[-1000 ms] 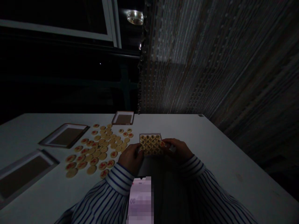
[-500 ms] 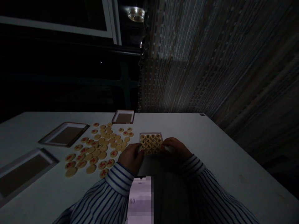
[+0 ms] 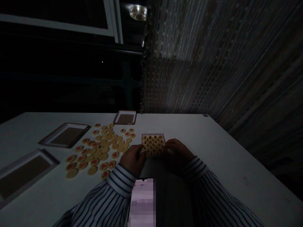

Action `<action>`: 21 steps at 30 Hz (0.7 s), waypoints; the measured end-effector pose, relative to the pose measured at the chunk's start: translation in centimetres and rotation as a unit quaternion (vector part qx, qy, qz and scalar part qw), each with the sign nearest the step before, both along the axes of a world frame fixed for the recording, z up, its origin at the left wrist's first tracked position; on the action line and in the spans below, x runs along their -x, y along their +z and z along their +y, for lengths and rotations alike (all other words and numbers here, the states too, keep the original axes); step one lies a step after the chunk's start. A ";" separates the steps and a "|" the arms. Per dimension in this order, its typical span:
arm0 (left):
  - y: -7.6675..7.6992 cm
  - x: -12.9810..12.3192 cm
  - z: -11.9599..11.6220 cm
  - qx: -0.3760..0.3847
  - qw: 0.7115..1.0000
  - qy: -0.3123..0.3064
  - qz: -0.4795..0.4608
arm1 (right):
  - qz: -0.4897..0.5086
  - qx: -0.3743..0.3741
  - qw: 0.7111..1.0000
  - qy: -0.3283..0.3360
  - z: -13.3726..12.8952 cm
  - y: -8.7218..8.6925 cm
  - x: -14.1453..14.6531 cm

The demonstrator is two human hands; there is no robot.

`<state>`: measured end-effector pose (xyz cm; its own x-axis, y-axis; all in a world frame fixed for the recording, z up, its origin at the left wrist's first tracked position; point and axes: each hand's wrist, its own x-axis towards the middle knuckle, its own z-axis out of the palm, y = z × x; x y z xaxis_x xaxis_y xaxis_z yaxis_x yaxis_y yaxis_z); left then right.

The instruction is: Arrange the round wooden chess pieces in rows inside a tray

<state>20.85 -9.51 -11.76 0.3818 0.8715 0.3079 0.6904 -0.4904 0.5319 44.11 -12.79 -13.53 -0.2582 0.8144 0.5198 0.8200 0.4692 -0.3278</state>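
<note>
A small box (image 3: 153, 134) stands on the table, filled with rows of round wooden pieces (image 3: 151, 142) marked with black characters. My left hand (image 3: 133, 159) grips the box's near left side, thumb at the lower left pieces. On the opposite side my right hand (image 3: 179, 152) is closed at the right edge, its fingertips dim in shadow. Left of the box lie many loose round pieces (image 3: 103, 150), some with red characters, some blank side up, and a few with black ones.
Three shallow trays or lids lie at the left: one near (image 3: 25, 175), one farther back (image 3: 67, 135) and a small one (image 3: 125, 118) at the back edge. A lit phone-like screen (image 3: 142, 203) is below my hands. A curtain (image 3: 189, 56) hangs behind the white table (image 3: 213, 151).
</note>
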 end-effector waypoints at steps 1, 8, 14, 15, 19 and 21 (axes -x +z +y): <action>0.0 0.0 0.0 -0.001 1.000 -0.001 0.003 | 0.002 -0.006 1.000 0.000 0.0 0.0 0.0; -0.1 0.0 0.0 -0.006 1.000 -0.003 0.005 | 0.004 -0.019 1.000 0.011 0.1 -0.2 -0.1; -0.1 0.0 0.1 -0.002 1.000 -0.009 0.008 | 0.003 0.006 1.000 -0.006 0.1 -0.2 -0.1; -0.1 0.0 0.1 -0.003 1.000 -0.011 0.005 | 0.001 0.011 1.000 -0.009 0.0 -0.1 -0.1; -0.1 0.0 0.1 0.000 1.000 -0.013 0.000 | -0.011 0.032 0.999 0.004 -0.1 0.2 0.0; 0.0 0.0 0.1 0.002 1.000 -0.011 0.002 | -0.009 0.035 0.999 0.002 -0.2 0.3 0.1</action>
